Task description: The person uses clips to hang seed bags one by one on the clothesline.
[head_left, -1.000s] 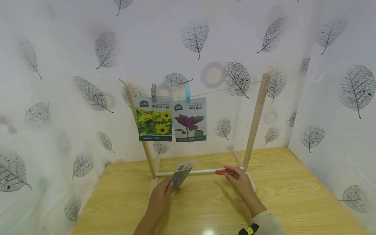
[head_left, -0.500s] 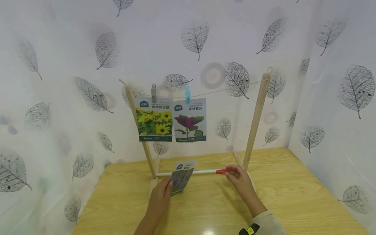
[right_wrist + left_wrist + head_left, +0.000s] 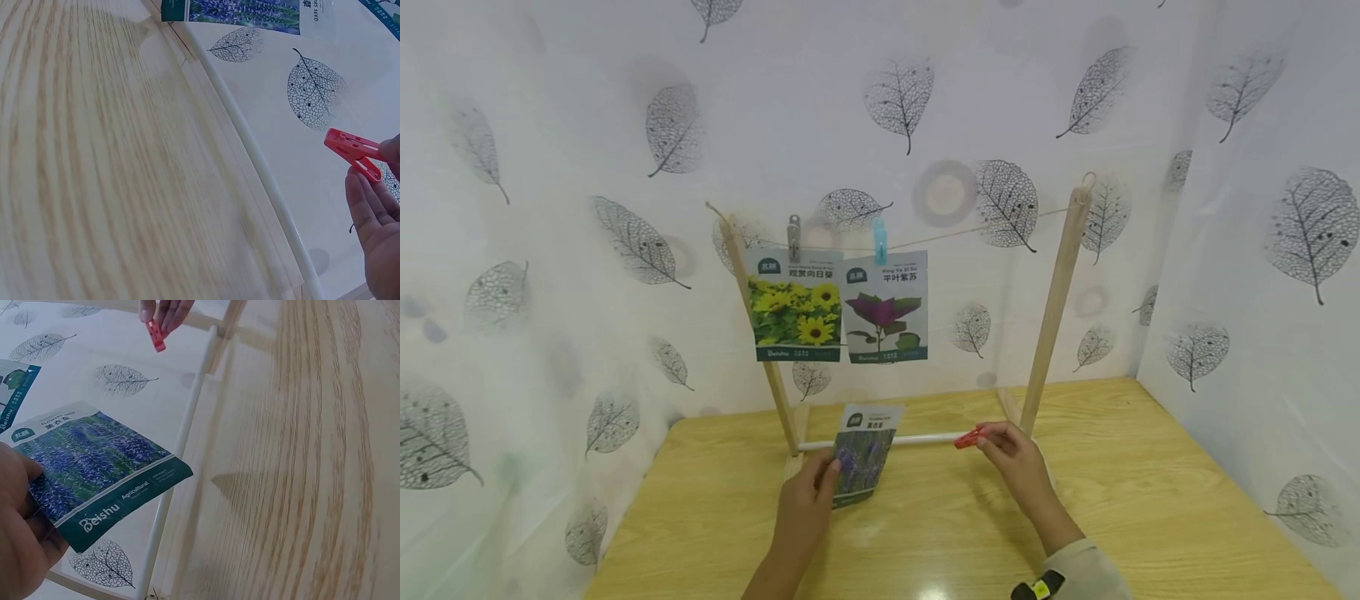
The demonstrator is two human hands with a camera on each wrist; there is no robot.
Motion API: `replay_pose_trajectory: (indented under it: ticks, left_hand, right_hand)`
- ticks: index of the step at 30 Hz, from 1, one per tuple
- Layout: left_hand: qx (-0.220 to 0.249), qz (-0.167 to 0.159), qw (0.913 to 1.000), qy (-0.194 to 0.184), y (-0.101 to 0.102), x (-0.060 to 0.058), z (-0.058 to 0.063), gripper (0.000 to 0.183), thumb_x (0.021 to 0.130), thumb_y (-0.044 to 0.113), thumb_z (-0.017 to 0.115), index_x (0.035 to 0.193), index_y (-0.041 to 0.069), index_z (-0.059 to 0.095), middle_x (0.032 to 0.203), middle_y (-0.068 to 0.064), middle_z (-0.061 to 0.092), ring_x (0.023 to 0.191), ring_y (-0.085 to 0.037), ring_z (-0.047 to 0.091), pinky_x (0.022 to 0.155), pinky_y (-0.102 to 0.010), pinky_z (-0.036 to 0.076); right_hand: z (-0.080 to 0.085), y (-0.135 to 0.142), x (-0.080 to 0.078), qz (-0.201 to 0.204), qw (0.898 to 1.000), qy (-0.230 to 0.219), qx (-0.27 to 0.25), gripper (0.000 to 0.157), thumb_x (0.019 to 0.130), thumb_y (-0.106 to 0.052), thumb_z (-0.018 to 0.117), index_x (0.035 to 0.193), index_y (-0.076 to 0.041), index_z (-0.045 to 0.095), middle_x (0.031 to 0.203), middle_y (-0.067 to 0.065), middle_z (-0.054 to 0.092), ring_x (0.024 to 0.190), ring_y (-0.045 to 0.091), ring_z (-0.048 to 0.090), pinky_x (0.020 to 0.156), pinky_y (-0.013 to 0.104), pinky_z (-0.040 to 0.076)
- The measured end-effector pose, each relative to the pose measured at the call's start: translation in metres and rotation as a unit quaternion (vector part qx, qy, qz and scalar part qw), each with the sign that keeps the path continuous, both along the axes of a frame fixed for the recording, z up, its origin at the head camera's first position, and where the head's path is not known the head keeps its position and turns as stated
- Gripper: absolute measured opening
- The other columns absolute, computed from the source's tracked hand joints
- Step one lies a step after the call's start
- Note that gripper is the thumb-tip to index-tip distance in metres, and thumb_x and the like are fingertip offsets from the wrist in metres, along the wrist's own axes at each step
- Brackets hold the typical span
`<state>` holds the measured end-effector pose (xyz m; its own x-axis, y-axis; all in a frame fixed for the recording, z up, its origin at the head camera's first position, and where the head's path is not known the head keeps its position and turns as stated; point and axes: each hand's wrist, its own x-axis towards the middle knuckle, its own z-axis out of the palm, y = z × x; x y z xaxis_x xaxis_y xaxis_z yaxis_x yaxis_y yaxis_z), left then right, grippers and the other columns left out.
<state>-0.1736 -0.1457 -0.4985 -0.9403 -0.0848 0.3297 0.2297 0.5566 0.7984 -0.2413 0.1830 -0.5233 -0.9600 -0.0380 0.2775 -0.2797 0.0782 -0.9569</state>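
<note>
My left hand (image 3: 807,500) pinches the left edge of a lavender seed packet (image 3: 867,454), its printed front facing me and tilted. In the left wrist view the purple-flower picture and green bottom band of that packet (image 3: 103,469) show plainly. To the right, my right hand (image 3: 1017,462) holds a red clothespin (image 3: 970,437) between thumb and fingers. The right wrist view shows the clothespin (image 3: 354,152) by its handle ends, with nothing in its tip. Above, a sunflower seed packet (image 3: 797,312) hangs from a grey clip (image 3: 793,237), and a purple-leaf packet (image 3: 885,308) from a blue clip (image 3: 880,242).
A thin string (image 3: 985,227) runs between two wooden posts, the right post (image 3: 1056,308) and the left post (image 3: 778,400). A white rod (image 3: 921,438) joins them low down, over the wooden table (image 3: 925,533). Leaf-patterned sheeting (image 3: 970,100) stands behind.
My left hand has turned the lavender packet so that its front faces me more fully. The red clothespin in my right hand has tilted slightly. The hanging packets have not moved.
</note>
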Motion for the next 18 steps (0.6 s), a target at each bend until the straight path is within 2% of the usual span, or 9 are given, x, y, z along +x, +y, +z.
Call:
replay_pose_trajectory:
  ticks: [4, 11, 14, 18]
  left_hand:
    - [0.001, 0.016, 0.9999, 0.005, 0.0007, -0.0002, 0.0010, 0.013, 0.103, 0.025, 0.058, 0.111, 0.019, 0.067, 0.078, 0.005, 0.063, 0.067, -0.003, 0.051, 0.059, -0.020, 0.047]
    - [0.022, 0.014, 0.9993, 0.025, 0.0000, -0.0009, 0.0017, 0.014, 0.101, 0.019, 0.062, 0.112, 0.014, 0.069, 0.092, 0.002, 0.071, 0.081, -0.004, 0.063, 0.072, -0.021, 0.056]
    - [0.039, 0.008, 0.9991, 0.013, -0.0007, -0.0012, 0.0015, 0.014, 0.100, 0.019, 0.063, 0.112, 0.014, 0.069, 0.095, 0.002, 0.071, 0.084, -0.008, 0.066, 0.075, -0.020, 0.057]
    - [0.064, 0.002, 0.9979, 0.002, -0.0012, -0.0008, 0.0021, 0.015, 0.100, 0.020, 0.063, 0.112, 0.013, 0.069, 0.097, -0.001, 0.073, 0.087, -0.014, 0.069, 0.076, -0.019, 0.057]
  right_hand:
    - [0.0003, 0.0020, -0.0009, 0.002, 1.000, 0.005, 0.004, 0.028, 0.099, -0.015, 0.066, 0.116, 0.007, 0.062, 0.116, -0.009, 0.067, 0.101, 0.001, 0.067, 0.089, 0.018, 0.057]
    - [0.0011, 0.0045, -0.0016, -0.006, 1.000, 0.010, 0.022, 0.027, 0.099, -0.018, 0.065, 0.118, 0.001, 0.064, 0.122, 0.010, 0.067, 0.101, 0.000, 0.067, 0.089, 0.015, 0.055]
    - [0.0019, 0.0048, -0.0012, -0.005, 1.000, 0.006, 0.020, 0.028, 0.099, -0.019, 0.065, 0.119, 0.001, 0.064, 0.122, 0.016, 0.067, 0.101, 0.001, 0.068, 0.090, 0.016, 0.055]
    - [0.0027, 0.0051, -0.0011, -0.007, 1.000, -0.003, 0.016, 0.028, 0.099, -0.020, 0.066, 0.119, -0.001, 0.065, 0.118, 0.015, 0.069, 0.101, 0.002, 0.069, 0.091, 0.016, 0.054]
